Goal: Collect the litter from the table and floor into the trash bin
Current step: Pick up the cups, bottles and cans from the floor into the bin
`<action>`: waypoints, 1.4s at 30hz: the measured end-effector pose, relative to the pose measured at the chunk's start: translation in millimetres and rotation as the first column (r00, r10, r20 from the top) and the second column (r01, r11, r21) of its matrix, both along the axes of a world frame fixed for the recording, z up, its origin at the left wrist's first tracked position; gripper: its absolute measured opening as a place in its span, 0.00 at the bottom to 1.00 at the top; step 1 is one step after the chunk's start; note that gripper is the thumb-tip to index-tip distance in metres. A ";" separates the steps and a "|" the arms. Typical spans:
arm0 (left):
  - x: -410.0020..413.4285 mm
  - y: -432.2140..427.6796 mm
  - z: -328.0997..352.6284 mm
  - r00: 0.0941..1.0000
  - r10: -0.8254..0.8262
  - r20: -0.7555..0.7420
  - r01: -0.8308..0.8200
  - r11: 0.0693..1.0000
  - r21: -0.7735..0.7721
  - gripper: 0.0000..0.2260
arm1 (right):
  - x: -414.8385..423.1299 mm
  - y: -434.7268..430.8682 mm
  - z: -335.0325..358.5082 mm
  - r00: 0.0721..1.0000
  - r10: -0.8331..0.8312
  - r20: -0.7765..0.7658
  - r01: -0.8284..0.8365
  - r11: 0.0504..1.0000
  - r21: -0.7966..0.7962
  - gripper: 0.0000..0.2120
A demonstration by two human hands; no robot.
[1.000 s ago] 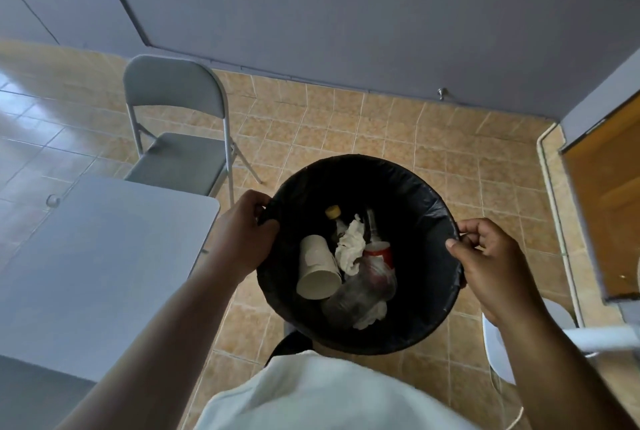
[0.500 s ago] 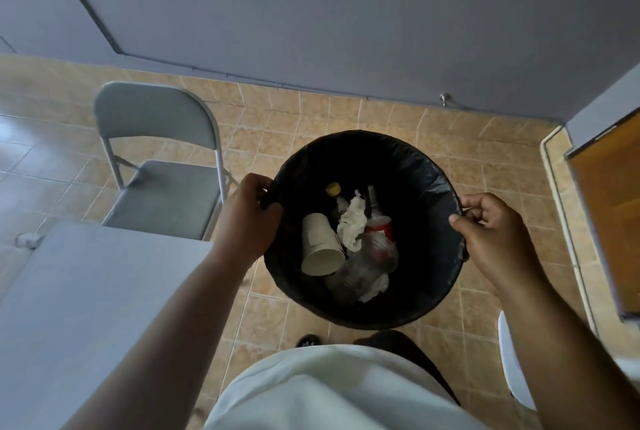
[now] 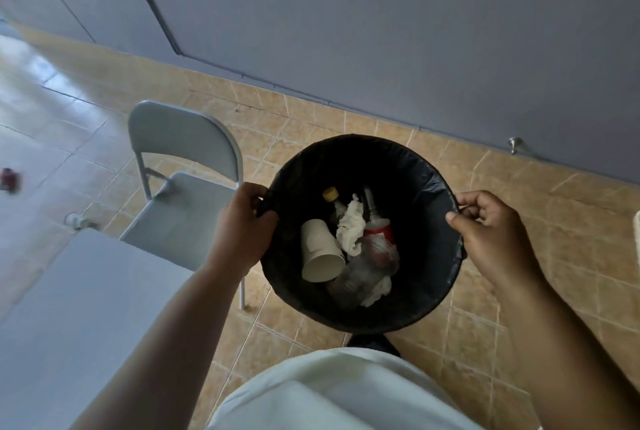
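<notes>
The bin (image 3: 426,194), lined with a black bag, sits at the centre of the view, held up over the tiled floor (image 3: 554,221) in front of the person's white shirt (image 3: 329,391). The left hand (image 3: 242,225) is clenched on the rim at 9 o'clock, fingers curled over the edge and into the liner. The right hand (image 3: 491,232) grips the rim at 3 o'clock, thumb pressed on the edge and fingers folded behind it.

Inside the bin lies the litter. A paper cup (image 3: 318,254) rests on its side toward 8 o'clock, its open mouth facing the camera. Just beside it, near the middle, is a crumpled tissue (image 3: 351,227). At 11 o'clock a small bottle with a yellow cap (image 3: 330,193) points up and away. A clear plastic bottle (image 3: 363,267) with a red label lies toward 5 o'clock, touching the cup and the tissue, with another scrap of white paper (image 3: 379,289) at its lower edge.

A grey folding chair (image 3: 183,149) stands at 9 o'clock from the bin, its seat just behind the left hand. The grey tabletop (image 3: 69,308) fills the lower left, at 8 o'clock. Well apart, at the far left edge on the floor, is a small red object (image 3: 8,178), too blurred to tell what it is. A grey wall (image 3: 381,31) runs across 12 o'clock.
</notes>
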State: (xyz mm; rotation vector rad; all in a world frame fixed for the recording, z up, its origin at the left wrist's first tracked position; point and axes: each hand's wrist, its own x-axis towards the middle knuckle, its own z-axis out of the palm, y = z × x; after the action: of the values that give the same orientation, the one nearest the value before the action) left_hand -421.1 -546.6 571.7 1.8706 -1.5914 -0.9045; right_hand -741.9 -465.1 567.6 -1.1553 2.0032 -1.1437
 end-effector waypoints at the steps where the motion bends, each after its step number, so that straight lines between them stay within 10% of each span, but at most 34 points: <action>1: -6.7 -10.7 1.6 1.000 0.019 0.005 -0.019 1.000 -0.002 0.13 | -8.0 -16.8 0.7 1.000 0.020 0.004 -0.020 1.000 -0.007 0.09; 42: 51.3 -540.8 -7.5 0.894 0.411 -0.177 -0.416 0.909 0.012 0.13 | 38.5 -685.2 -8.1 0.929 0.370 -0.023 -0.370 0.929 0.000 0.09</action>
State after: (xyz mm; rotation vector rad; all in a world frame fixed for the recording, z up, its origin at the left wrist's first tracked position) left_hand -369.8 -1087.4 564.2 1.9469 -1.0355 -0.8227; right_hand -703.4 -1150.2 559.5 -1.4782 1.6990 -0.9427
